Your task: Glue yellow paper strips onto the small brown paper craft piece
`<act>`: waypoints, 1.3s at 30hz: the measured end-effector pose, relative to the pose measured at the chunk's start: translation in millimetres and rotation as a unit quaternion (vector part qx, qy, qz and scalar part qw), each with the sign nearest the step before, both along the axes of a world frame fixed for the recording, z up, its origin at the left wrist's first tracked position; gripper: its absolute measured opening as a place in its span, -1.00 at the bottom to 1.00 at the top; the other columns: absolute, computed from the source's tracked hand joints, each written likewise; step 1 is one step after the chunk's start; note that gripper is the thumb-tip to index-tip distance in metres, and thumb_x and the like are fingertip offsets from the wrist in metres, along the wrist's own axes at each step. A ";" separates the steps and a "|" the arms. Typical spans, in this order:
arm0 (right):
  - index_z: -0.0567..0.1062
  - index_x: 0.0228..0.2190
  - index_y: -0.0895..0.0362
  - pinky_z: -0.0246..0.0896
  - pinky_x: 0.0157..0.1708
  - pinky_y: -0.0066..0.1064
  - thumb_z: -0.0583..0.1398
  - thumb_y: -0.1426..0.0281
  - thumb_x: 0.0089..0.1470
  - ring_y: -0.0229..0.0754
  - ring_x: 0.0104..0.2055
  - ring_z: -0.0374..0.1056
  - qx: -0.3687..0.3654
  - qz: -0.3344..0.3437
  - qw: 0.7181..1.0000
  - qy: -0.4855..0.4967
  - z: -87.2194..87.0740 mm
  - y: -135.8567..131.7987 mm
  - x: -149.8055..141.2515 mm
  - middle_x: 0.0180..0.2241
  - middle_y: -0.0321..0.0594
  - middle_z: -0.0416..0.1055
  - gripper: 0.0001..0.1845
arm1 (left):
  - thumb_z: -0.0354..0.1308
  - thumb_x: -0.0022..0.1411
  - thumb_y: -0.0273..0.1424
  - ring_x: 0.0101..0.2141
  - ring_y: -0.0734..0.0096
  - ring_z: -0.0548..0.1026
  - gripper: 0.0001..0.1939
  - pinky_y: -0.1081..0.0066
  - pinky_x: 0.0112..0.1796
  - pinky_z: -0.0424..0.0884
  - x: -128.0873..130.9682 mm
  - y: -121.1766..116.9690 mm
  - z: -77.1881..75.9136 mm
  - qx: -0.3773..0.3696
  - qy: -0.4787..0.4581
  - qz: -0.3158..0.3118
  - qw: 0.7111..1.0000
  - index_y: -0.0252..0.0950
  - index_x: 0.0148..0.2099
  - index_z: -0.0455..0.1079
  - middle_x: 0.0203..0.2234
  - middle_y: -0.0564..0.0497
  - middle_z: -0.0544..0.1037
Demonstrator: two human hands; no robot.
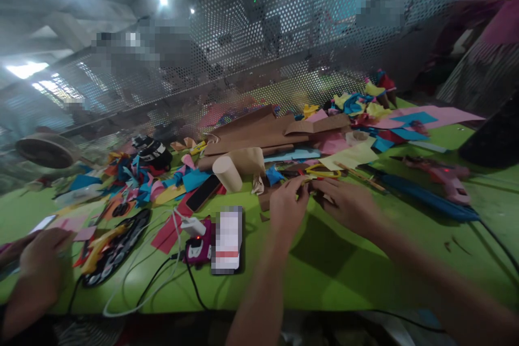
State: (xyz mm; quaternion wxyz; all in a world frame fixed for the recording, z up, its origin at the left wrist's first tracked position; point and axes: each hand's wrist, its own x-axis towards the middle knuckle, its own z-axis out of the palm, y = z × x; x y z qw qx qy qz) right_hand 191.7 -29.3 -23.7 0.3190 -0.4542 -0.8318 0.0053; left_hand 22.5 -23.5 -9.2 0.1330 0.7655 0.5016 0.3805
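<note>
My left hand (287, 203) and my right hand (348, 203) meet over the green table (332, 259), fingers pinched together on a small brown piece (311, 186) that I cannot make out clearly. Just beyond them lie yellow-handled scissors (323, 173), a rolled tan paper tube (227, 173) and brown cardboard sheets (259, 132). Scraps of coloured paper (138, 186) are strewn about the table.
Another person's hands (38, 270) rest at the left edge. A phone (227, 239), a dark phone (203, 192), a charger with white cables (193, 226) and a pink glue gun (444, 177) lie around. A perforated metal screen (284, 48) backs the table. Pink and blue sheets (421, 118) lie far right.
</note>
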 end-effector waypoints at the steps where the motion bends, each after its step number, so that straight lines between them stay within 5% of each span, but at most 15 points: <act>1: 0.52 -0.23 0.08 0.22 -0.37 -0.34 0.08 0.52 0.13 -0.05 -0.28 0.50 -0.008 0.002 1.000 0.016 -0.1 0.1 -0.2 -0.26 -0.13 0.59 -0.75 | 0.08 0.28 -0.55 -0.13 0.25 0.61 -0.69 0.24 -0.05 0.53 -0.2 0.1 -0.3 0.000 -0.002 -0.001 1.000 -0.21 0.00 0.50 -0.12 -0.07 0.66; 7: 0.48 -0.27 0.07 0.26 -0.39 -0.36 0.15 0.31 0.16 -0.13 -0.40 0.44 -0.130 -0.003 0.964 0.232 9.8 0.4 0.5 -0.35 -0.19 0.56 -0.86 | 0.09 0.31 -0.51 -0.16 0.26 0.62 -0.74 0.28 -0.10 0.53 0.9 -1.1 -1.3 0.012 -0.030 0.022 0.999 -0.23 -0.02 0.50 -0.13 -0.08 0.66; 12: 0.49 -0.35 0.08 0.19 -0.45 -0.37 0.19 0.14 0.11 -0.15 -0.43 0.37 -0.212 -0.030 0.922 0.323 13.1 1.2 -3.6 -0.43 -0.21 0.51 -0.74 | 0.09 0.33 -0.50 -0.15 0.26 0.61 -0.75 0.30 -0.12 0.53 4.3 -5.2 1.0 0.033 -0.032 0.018 0.999 -0.24 -0.01 0.49 -0.15 -0.07 0.66; 20: 0.50 -0.44 0.10 0.12 -0.45 -0.37 0.15 0.24 0.00 -0.16 -0.44 0.32 -0.244 -0.058 0.914 0.319 -0.5 7.5 -6.2 -0.49 -0.26 0.47 -0.80 | 0.05 0.34 -0.52 -0.07 0.27 0.59 -0.70 0.29 -0.05 0.53 10.5 -8.4 -4.7 0.076 0.001 -0.010 0.997 -0.25 0.07 0.45 -0.08 -0.10 0.63; 39: 0.43 -0.51 0.08 0.08 -0.48 -0.37 0.12 0.32 -0.14 -0.14 -0.46 0.33 -0.226 -0.106 0.933 0.260 9.0 9.5 -4.6 -0.52 -0.27 0.47 -0.88 | 0.03 0.36 -0.52 -0.01 0.26 0.57 -0.67 0.25 0.00 0.53 14.4 -12.0 -10.7 0.089 0.039 -0.028 0.995 -0.24 0.11 0.43 -0.01 -0.11 0.61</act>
